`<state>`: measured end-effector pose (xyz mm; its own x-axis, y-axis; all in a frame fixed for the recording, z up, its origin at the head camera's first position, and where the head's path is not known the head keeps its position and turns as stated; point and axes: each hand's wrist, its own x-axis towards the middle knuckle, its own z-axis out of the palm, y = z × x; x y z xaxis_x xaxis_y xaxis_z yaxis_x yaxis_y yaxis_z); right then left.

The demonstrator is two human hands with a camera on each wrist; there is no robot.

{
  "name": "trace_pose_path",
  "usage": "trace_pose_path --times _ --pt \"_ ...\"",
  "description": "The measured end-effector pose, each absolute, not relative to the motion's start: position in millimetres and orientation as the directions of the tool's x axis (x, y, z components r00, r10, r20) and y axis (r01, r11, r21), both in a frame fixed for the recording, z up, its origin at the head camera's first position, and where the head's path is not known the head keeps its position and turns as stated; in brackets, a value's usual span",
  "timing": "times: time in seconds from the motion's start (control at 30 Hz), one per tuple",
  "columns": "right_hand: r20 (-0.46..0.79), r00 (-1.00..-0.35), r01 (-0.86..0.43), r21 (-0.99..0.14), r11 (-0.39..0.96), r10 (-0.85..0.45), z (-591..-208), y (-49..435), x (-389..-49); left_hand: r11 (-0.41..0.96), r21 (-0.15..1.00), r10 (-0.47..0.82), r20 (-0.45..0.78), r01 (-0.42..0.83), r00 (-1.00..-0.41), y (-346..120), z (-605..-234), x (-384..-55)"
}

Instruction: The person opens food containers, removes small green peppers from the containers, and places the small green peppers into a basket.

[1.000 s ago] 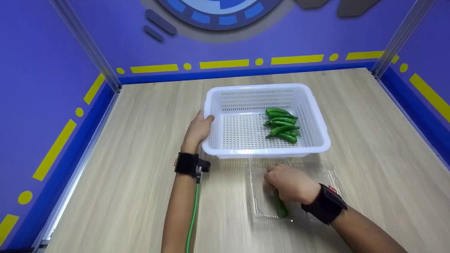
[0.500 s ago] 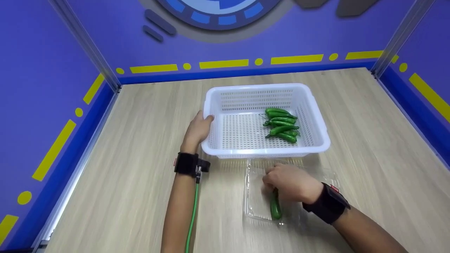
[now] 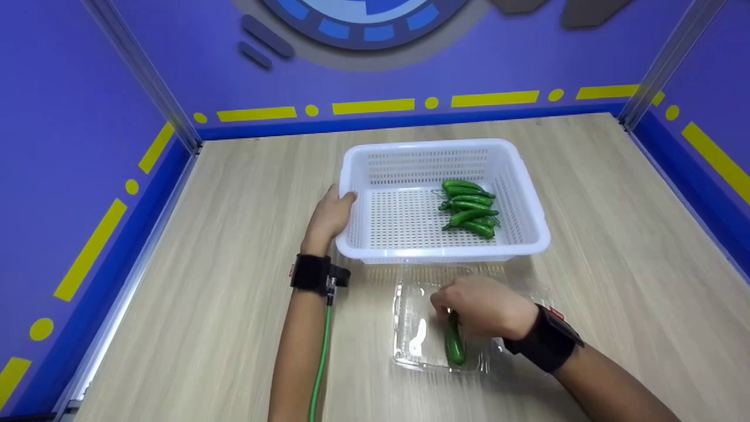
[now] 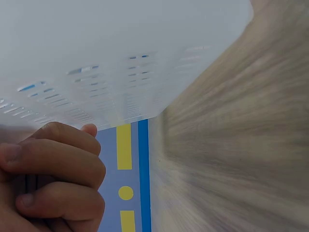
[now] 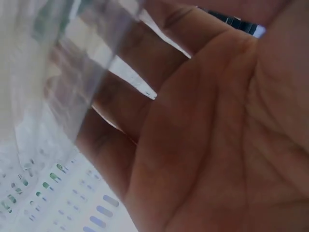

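Note:
My left hand [image 3: 331,218] grips the left side of a white perforated plastic basket [image 3: 433,253], thumb over its rim. In the left wrist view, the curled fingers [image 4: 72,159] lie against the basket's outer wall [image 4: 120,34]. Several green chili peppers [image 3: 469,208] lie in the basket's right part. Nearer to me, my right hand [image 3: 483,305] holds a clear plastic clamshell container [image 3: 410,334]; one green chili pepper [image 3: 454,346] lies in it, partly hidden by the hand. The right wrist view shows my right fingers [image 5: 130,96] behind a clear plastic wall [image 5: 91,29].
Beneath everything is a light wood-grain table [image 3: 246,234]. Blue panels with yellow markings [image 3: 375,106] stand at the back and both sides. A green cable [image 3: 321,369] runs along the left forearm from a black wrist strap [image 3: 312,273].
My right hand has shifted slightly left, and the clear container and the chili pepper in it have moved left too. The left hand and basket stay where they were.

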<state>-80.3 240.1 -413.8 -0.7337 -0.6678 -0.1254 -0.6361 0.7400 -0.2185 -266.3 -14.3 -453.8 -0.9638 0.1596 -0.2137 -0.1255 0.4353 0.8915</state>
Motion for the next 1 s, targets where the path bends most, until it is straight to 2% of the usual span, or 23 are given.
trace_pose_path --times 0.37,0.67,1.0 --pt "-0.025 -0.725 -0.659 -0.265 0.704 -0.689 -394 248 -80 0.441 0.888 0.157 -0.218 -0.129 -0.963 -13 -454 -266" --pt "0.045 -0.754 -0.641 -0.263 0.721 -0.655 -369 264 -84 0.445 0.885 0.155 -0.225 -0.135 -0.962 -14 -455 -267" --pt "0.12 -0.803 -0.594 -0.243 0.767 -0.584 -363 273 -91 0.436 0.889 0.158 -0.227 -0.138 -0.961 -14 -454 -267"
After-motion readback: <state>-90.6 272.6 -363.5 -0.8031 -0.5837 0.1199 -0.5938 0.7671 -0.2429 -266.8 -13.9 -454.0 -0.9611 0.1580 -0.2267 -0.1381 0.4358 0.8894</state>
